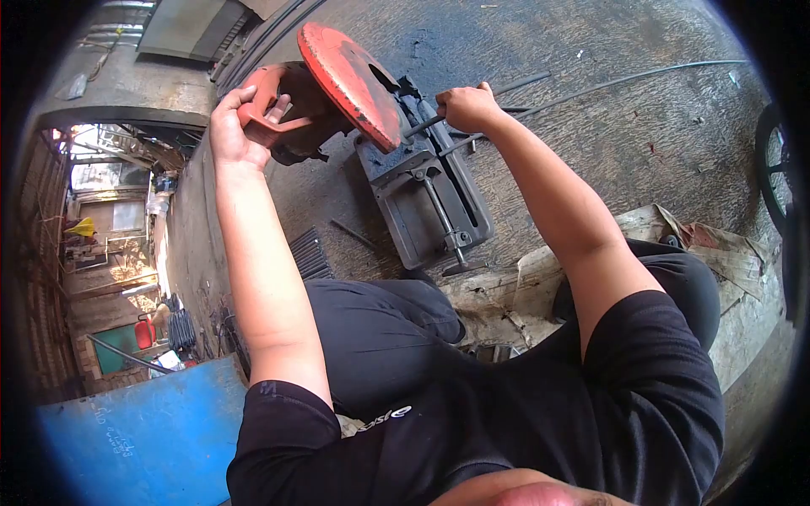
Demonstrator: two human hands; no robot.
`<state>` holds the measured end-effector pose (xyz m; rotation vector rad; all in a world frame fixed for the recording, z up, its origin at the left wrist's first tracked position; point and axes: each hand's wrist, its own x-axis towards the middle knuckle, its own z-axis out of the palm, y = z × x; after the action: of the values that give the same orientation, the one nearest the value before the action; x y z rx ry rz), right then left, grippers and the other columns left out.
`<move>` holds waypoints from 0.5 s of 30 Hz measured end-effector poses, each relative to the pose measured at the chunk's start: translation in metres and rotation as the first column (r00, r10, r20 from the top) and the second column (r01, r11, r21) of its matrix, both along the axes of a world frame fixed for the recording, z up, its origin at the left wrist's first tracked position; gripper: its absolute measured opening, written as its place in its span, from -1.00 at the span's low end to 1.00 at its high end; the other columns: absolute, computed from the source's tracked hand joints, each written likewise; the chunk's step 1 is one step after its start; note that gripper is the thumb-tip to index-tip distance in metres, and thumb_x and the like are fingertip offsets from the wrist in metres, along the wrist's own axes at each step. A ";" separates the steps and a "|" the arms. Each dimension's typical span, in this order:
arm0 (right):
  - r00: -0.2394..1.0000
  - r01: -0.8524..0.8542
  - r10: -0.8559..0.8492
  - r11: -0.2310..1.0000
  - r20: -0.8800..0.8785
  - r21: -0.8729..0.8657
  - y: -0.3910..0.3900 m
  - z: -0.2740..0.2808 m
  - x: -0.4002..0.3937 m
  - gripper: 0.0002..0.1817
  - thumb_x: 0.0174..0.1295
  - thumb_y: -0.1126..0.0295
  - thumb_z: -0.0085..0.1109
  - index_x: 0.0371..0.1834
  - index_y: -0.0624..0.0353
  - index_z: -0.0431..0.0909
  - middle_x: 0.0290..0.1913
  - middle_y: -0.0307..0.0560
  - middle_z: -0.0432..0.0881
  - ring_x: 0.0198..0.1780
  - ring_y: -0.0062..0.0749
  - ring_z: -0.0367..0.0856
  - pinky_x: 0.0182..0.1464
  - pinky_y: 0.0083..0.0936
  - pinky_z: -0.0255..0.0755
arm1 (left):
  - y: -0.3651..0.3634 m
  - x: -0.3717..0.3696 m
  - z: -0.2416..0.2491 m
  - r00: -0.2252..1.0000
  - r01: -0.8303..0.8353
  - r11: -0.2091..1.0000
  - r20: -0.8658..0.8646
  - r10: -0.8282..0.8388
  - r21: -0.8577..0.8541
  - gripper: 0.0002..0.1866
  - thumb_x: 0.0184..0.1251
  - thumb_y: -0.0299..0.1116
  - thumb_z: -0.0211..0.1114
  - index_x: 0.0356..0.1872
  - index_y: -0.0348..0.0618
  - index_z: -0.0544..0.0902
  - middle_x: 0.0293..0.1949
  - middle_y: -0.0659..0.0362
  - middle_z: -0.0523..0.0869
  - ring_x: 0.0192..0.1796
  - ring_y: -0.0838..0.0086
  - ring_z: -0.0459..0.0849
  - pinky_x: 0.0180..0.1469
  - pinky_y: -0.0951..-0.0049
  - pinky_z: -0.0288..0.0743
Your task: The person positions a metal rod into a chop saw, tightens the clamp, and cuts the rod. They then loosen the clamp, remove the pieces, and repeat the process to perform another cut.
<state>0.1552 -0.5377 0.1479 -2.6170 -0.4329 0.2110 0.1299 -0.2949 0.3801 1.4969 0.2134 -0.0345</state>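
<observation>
A cut-off saw with a scuffed red blade guard (346,80) stands on the floor in front of me, its head tilted up. My left hand (240,126) is wrapped around the saw's red handle (268,88). Below the guard, the grey base (434,223) carries a clamp with a screw (439,207). My right hand (469,108) grips a dark metal rod (523,83) that reaches across the base beside the guard. The blade is mostly hidden by the guard.
A long thin rod (641,74) runs off to the right across the floor. Several short cut rods (310,253) lie left of the base. A blue panel (143,422) is at lower left, a dirty cloth (540,287) near my knees, and a dark wheel (769,169) at far right.
</observation>
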 end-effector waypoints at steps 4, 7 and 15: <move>1.000 0.007 -0.008 1.000 0.026 0.017 0.000 0.008 0.000 -0.70 0.21 0.19 -0.02 -0.06 -0.11 0.62 -0.11 -0.14 0.69 -0.01 -0.23 0.64 0.14 0.05 0.18 | 0.006 0.004 -0.001 0.999 0.023 0.999 0.029 -0.021 -0.049 -0.53 0.19 -0.40 0.14 0.09 -0.50 0.37 0.00 -0.16 0.49 -0.01 0.04 0.55 0.16 0.10 0.51; 1.000 0.010 -0.011 1.000 0.026 0.013 -0.001 0.022 0.001 -0.69 0.20 0.20 -0.04 -0.06 -0.11 0.62 -0.10 -0.15 0.69 0.00 -0.23 0.63 0.13 0.05 0.18 | 0.008 0.008 -0.004 0.999 0.004 0.999 0.046 -0.002 -0.043 -0.53 0.19 -0.40 0.13 0.09 -0.49 0.37 0.00 -0.15 0.50 -0.01 0.04 0.56 0.15 0.10 0.51; 0.999 -0.035 0.036 0.999 -0.011 0.030 -0.003 0.037 0.002 -0.65 0.19 0.22 -0.04 0.01 -0.10 0.60 -0.03 -0.14 0.67 0.05 -0.20 0.61 0.11 0.19 0.18 | 0.005 0.004 -0.003 0.999 0.004 0.999 0.035 -0.003 -0.033 -0.51 0.19 -0.39 0.12 0.11 -0.50 0.36 0.00 -0.15 0.50 -0.02 0.03 0.57 0.13 0.11 0.52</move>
<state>0.1567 -0.5408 0.1853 -2.5792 -0.4752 0.2294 0.1343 -0.2898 0.3773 1.4634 0.1808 -0.0148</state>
